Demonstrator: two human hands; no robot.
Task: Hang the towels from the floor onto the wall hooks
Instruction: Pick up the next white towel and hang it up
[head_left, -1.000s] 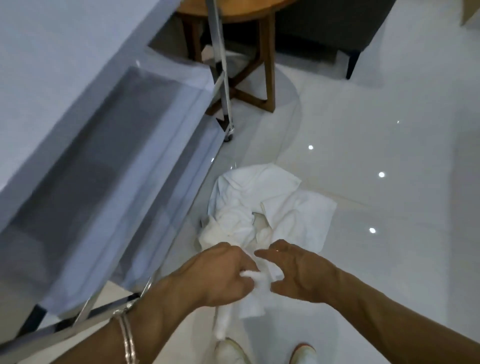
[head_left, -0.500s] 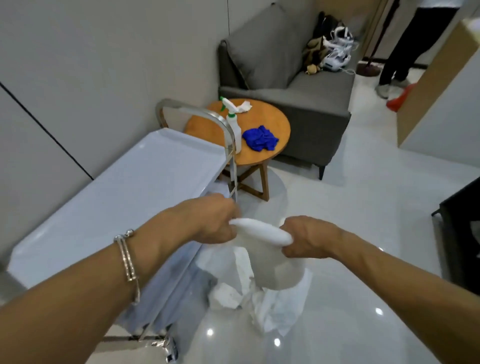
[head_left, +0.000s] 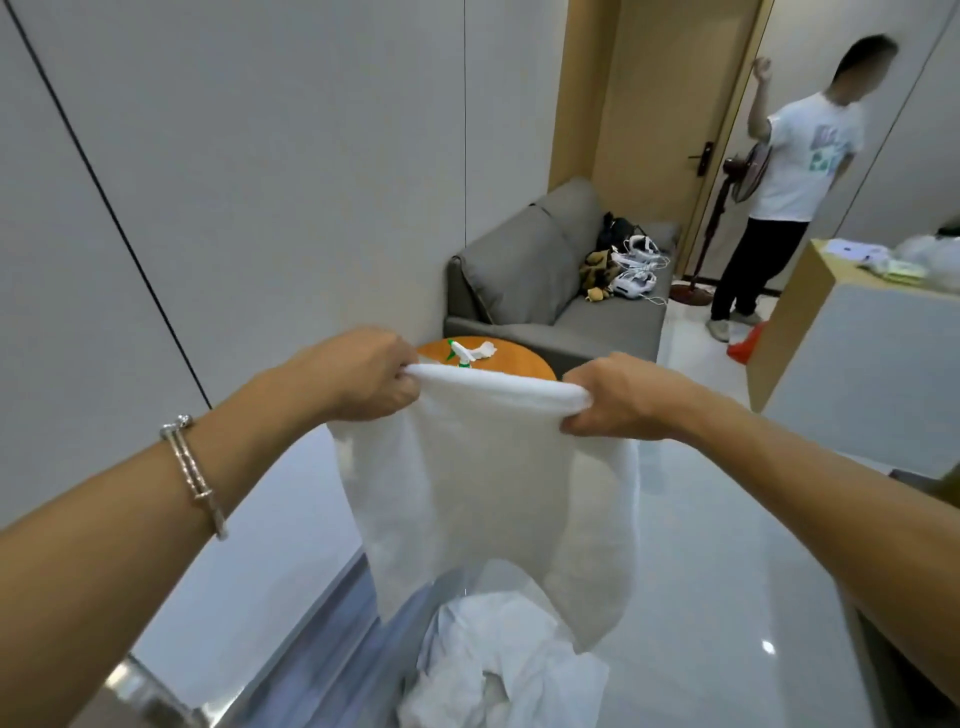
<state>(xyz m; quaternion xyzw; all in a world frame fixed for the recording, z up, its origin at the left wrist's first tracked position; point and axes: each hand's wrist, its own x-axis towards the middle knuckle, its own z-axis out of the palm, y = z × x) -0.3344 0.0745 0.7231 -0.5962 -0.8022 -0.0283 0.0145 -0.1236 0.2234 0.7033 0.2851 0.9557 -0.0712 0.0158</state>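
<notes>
A white towel (head_left: 483, 483) hangs in front of me, stretched along its top edge between both hands. My left hand (head_left: 363, 376) grips its left corner and my right hand (head_left: 618, 397) grips its right corner. More white towels (head_left: 498, 660) lie crumpled on the glossy floor right below the hanging one. No wall hooks show on the grey wall (head_left: 260, 156) to my left.
A white cart (head_left: 249, 571) stands at my lower left. Behind the towel are a round wooden table (head_left: 524, 358) with a spray bottle and a grey sofa (head_left: 550, 296). A person (head_left: 779, 176) stands by the door at the far right. A counter (head_left: 852, 364) juts in on the right.
Both hands lifted the towel off the floor pile up to chest height and pulled apart, spreading its top edge. My view rose from the floor to the room.
</notes>
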